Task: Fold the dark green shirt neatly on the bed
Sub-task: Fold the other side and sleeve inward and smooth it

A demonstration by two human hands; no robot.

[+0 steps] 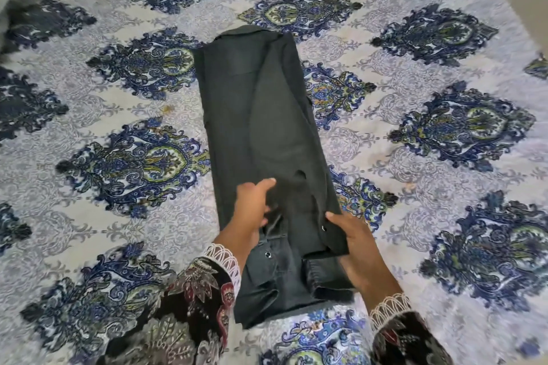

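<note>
Nearest me, my right hand [353, 241] pinches the dark green shirt [261, 133] at its near right edge; my left hand [252, 210] seems to press its middle, fingers half-curled. Already narrowed lengthwise on the bed [430, 98], it next needs folding hem-to-collar.

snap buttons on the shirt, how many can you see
2: one snap beside the right hand's thumb on the lifted flap, one snap lower down near the left hand. Folds may hide more.
</note>
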